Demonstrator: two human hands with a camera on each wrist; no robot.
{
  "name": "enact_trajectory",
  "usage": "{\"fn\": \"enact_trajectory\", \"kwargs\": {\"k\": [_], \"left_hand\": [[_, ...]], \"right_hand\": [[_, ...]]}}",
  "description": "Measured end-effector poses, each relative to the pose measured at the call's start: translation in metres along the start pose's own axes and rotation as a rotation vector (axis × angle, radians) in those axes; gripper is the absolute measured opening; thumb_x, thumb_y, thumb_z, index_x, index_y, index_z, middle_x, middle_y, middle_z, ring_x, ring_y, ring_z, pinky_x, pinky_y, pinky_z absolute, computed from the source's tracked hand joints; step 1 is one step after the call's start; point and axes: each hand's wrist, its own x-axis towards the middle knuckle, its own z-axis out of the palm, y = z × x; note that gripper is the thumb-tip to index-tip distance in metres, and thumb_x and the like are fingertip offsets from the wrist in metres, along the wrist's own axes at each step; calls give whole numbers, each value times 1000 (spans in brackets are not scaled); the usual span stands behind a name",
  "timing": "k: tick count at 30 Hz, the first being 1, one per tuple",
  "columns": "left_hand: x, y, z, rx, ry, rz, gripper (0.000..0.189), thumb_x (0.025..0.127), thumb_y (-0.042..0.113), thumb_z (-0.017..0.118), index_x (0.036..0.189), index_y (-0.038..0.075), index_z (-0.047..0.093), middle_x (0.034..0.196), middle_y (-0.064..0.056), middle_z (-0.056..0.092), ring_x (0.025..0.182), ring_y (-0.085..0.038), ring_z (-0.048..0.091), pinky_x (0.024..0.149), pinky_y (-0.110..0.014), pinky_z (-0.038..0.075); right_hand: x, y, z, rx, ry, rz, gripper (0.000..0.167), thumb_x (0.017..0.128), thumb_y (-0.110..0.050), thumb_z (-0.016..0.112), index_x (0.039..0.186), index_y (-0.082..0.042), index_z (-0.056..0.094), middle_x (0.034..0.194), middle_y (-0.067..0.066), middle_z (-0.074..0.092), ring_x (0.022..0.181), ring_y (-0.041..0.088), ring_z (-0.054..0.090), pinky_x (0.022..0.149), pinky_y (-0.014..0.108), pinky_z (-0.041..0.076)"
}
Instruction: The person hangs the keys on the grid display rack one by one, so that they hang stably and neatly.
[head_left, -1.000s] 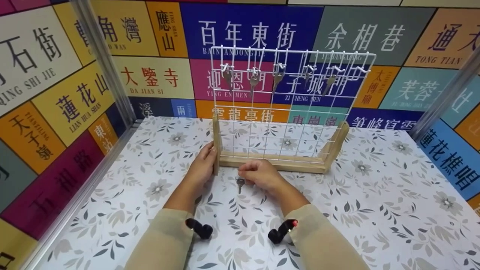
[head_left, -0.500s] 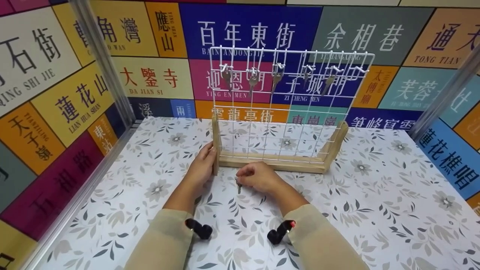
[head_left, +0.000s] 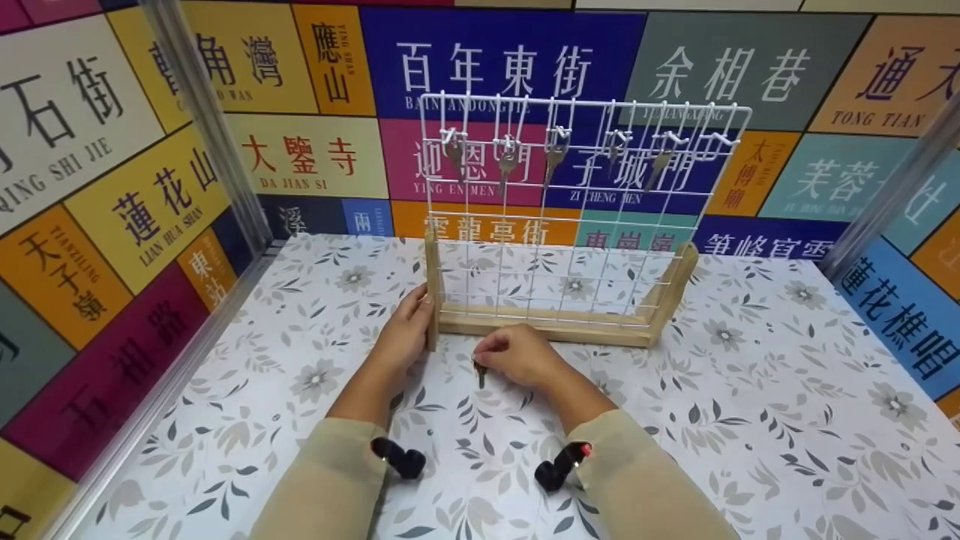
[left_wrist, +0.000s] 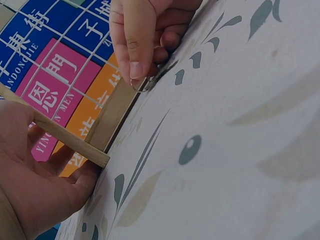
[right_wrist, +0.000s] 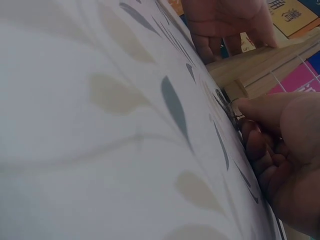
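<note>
My right hand (head_left: 519, 356) pinches a small ring with a key (head_left: 481, 375) on it, low over the tablecloth in front of the rack. In the left wrist view the thin ring (left_wrist: 139, 88) pokes out below the thumb; the key's head is partly hidden by the fingers. My left hand (head_left: 405, 330) grips the left wooden upright (head_left: 432, 300) of a white wire grid rack (head_left: 574, 217). Along the top of the grid, several keys (head_left: 556, 159) hang from white hooks, and the far right hook (head_left: 718, 142) carries no key.
A white cloth (head_left: 315, 465) with grey leaves and flowers covers the table. Behind the rack rises a colourful wall (head_left: 510, 60) of Chinese street-name panels, with clear corner strips at both sides. A wooden base bar (head_left: 600, 331) joins the rack's uprights.
My right hand has lowered slightly, and its fingertips now cover more of the key's head, which hung in plain sight before. My left hand stays on the upright.
</note>
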Motion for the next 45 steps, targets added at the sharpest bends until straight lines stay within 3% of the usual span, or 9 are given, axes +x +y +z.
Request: {"fn": "enact_trajectory", "kwargs": {"k": [7, 13, 17, 23, 30, 36, 45], "left_hand": [[-1, 1, 1, -15, -9, -8, 52, 111, 60, 45, 161, 47, 41, 169, 6, 43, 160, -23, 36, 134, -52, 26], [-1, 1, 0, -11, -6, -16, 52, 110, 61, 46, 160, 48, 42, 169, 7, 44, 160, -23, 37, 134, -53, 25], [0, 2, 0, -4, -9, -25, 52, 110, 61, 45, 161, 50, 40, 170, 7, 43, 160, -23, 36, 134, -54, 25], [1, 2, -1, -3, -18, -53, 54, 109, 65, 45, 161, 53, 37, 171, 8, 40, 163, -23, 32, 135, -54, 24], [0, 2, -2, -3, -26, -73, 55, 108, 67, 45, 161, 56, 35, 171, 9, 40, 163, -25, 33, 133, -56, 27], [1, 0, -1, -14, -25, -70, 53, 108, 66, 44, 159, 56, 37, 171, 9, 41, 162, -25, 34, 133, -57, 27], [-1, 4, 0, -2, -18, -91, 52, 108, 66, 44, 159, 57, 37, 171, 10, 41, 162, -24, 35, 133, -55, 27]], "right_hand": [[-3, 1, -5, 70, 24, 25, 5, 97, -25, 79, 97, -23, 85, 95, -7, 79, 91, 11, 66, 84, 26, 53], [-4, 0, -21, 276, 32, 82, 13, 97, -23, 80, 105, -14, 84, 91, 0, 77, 79, 11, 66, 73, 26, 56], [-8, -7, -35, 411, 41, 104, 22, 97, -25, 81, 111, -8, 82, 98, 10, 78, 77, 14, 66, 73, 31, 59], [-14, -20, -55, 538, 57, 52, 19, 98, -19, 79, 108, -3, 80, 91, 3, 77, 77, 15, 67, 74, 26, 60], [-33, -43, -89, 580, 106, -11, 18, 99, -19, 77, 107, -3, 78, 88, 1, 74, 80, 17, 65, 74, 26, 61], [-51, -53, -103, 646, 137, -94, 17, 101, -15, 76, 109, 0, 77, 85, -2, 73, 77, 14, 64, 72, 25, 60], [-76, -62, -148, 603, 216, -158, 15, 99, -12, 77, 107, 0, 77, 89, 3, 76, 76, 14, 67, 72, 25, 62]]}}
